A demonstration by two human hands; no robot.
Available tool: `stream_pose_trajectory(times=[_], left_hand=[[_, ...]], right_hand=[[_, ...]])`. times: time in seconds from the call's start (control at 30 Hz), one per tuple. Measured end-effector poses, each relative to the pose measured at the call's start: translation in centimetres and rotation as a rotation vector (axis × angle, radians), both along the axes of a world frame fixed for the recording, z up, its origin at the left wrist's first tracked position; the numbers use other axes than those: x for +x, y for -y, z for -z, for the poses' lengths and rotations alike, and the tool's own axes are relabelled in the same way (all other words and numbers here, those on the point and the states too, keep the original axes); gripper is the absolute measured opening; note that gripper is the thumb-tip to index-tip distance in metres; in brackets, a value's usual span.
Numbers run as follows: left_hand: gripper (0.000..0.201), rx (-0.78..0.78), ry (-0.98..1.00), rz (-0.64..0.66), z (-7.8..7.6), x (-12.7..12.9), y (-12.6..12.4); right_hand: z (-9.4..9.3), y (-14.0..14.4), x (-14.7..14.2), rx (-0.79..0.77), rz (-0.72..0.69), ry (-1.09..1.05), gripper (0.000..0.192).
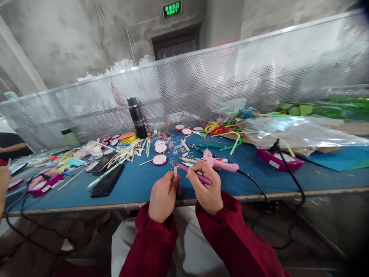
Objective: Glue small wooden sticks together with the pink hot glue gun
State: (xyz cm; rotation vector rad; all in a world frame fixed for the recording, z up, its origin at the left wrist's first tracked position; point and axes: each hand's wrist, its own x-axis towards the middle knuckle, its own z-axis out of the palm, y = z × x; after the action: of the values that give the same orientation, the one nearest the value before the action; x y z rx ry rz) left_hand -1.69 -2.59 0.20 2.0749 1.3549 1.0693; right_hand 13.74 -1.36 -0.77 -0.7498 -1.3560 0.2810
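Note:
Near the table's front edge, my left hand [163, 196] is closed around a small wooden stick [175, 171], which points upward from the fingers. A purple pen [204, 179] is pinched in my right hand [206, 186], its tip at the top of the stick. The stick's top end looks dark. Just beyond my hands lie several colored pencils [187, 161] and a pink glue gun [220, 163]. The stick's lower part is hidden by my left fingers.
A black phone [107, 182] and a pile of wooden sticks [129, 151] lie left. Round white discs with red rims [160, 159] and a black thermos [137, 117] stand beyond. Purple boxes with cables [279, 159] sit at both sides. Another person's hand [3, 184] shows far left.

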Motion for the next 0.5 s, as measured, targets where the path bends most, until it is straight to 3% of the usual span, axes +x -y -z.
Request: stream_pose_trajectory(times=[0.5], left_hand=[[0.025,0.014,-0.007,0.006,0.15,-0.03,-0.04]], right_hand=[[-0.12,0.11,0.02,-0.006,-0.005,0.014,0.017]])
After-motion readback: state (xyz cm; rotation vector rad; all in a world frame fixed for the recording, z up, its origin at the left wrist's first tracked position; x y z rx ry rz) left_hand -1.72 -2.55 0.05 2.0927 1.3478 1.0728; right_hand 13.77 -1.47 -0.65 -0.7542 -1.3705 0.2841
